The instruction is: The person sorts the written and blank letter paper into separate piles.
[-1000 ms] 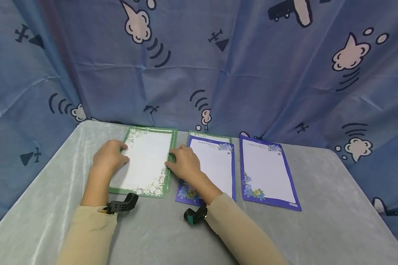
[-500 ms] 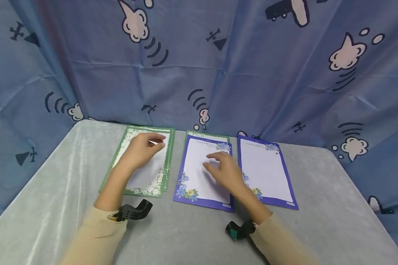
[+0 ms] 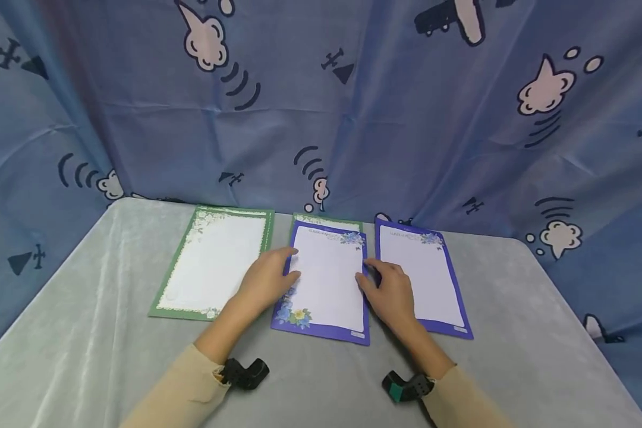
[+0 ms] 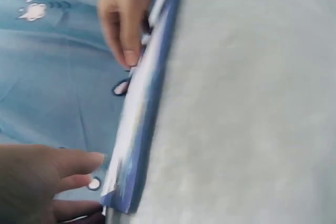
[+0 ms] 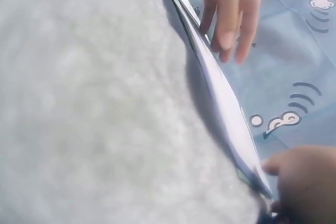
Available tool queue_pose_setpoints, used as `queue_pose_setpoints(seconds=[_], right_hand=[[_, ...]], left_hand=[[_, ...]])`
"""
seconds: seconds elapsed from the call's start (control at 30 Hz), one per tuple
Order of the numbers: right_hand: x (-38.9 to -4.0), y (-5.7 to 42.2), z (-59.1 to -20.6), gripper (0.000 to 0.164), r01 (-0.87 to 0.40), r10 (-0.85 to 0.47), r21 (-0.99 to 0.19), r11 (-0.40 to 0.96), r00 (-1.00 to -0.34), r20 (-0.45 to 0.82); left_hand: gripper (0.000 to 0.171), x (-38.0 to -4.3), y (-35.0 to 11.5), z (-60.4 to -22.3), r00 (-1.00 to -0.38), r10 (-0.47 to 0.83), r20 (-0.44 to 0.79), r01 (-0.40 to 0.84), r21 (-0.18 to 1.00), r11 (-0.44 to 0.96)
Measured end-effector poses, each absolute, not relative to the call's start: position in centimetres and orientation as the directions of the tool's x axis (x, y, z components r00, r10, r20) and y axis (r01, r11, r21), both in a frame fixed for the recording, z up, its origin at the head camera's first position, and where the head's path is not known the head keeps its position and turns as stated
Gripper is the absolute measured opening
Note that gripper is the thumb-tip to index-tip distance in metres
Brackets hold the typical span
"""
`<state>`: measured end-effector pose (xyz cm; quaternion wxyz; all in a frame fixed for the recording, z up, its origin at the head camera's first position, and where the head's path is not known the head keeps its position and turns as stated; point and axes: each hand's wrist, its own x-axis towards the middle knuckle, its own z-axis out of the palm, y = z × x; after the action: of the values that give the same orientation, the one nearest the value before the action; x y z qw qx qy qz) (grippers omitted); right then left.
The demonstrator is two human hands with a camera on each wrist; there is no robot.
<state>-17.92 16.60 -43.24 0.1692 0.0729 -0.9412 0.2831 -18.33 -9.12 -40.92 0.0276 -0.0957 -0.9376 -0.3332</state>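
Note:
The middle sheet of stationery paper (image 3: 326,279), with a purple border and blue flowers, lies on the table over a green-bordered sheet (image 3: 305,219), whose top strip shows behind it. My left hand (image 3: 262,279) is at the left edge of the purple sheet, thumb and fingers spread apart. At the opposite edge, my right hand (image 3: 393,292) has its fingertips right at the border, thumb and forefinger apart. Seen low in the left wrist view, the left fingers (image 4: 79,162) stretch toward the paper's corner. In the right wrist view the right hand (image 5: 310,182) is partly cut off.
Green-bordered paper (image 3: 214,261) lies to the left, partly under my left forearm. Another purple-bordered sheet (image 3: 422,273) is on the right, partly behind my right hand. All lie on a grey cloth-covered table (image 3: 321,386), with a blue patterned curtain (image 3: 278,131) behind.
Both hands have left the green paper at the left and moved right. My left hand crossed over it to the middle purple sheet's left edge; my right hand came to its right edge.

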Motion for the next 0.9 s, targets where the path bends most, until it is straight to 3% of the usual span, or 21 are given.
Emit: queue_pose_setpoints(seconds=[0.27,0.6,0.9], right_hand=[[-17.9,16.8,-44.0,0.033,-0.323,-0.086,-0.516,0.793,-0.898,0.431],[-18.1,16.9,-44.4,0.033,-0.456,-0.124,-0.557,0.694,-0.838,0.532],[-18.1,16.6,-43.8,0.028,-0.368,-0.071,-0.676,0.638,-0.903,0.424]], left_hand=[[0.035,-18.5,-8.4,-43.7,-0.944,0.141,0.299,0.292,0.554,0.780],[0.036,-18.7,-8.5,-44.6,-0.942,0.140,0.306,0.298,0.563,0.771],[0.038,-18.7,-8.6,-44.4,-0.955,0.108,0.276,0.257,0.592,0.764]])
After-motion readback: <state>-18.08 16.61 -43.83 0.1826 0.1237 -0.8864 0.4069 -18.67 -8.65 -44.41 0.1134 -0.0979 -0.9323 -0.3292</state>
